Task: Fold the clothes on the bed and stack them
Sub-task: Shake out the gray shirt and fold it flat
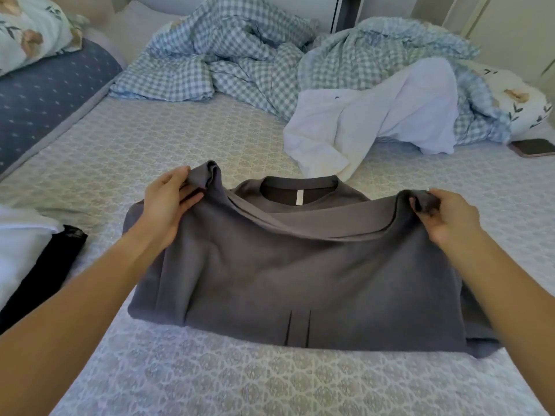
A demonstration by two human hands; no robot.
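Note:
A dark grey shirt [288, 283] lies on the patterned bed cover [168, 139] in front of me, its collar and white label facing up at the far side. My left hand [168, 205] pinches the lifted fabric edge at the shirt's left. At the right end of that same raised edge, my right hand [447, 217] grips the cloth. The near half of the shirt rests doubled over on the bed. Beyond the collar, at the right, a crumpled white garment [375, 121] lies unfolded.
A rumpled blue checked duvet [240, 58] fills the far side. White and black folded clothes [33, 259] sit at the left edge. A phone [534, 147] rests at the far right. A floral pillow [30, 31] and a blue quilt [45, 94] are at the far left.

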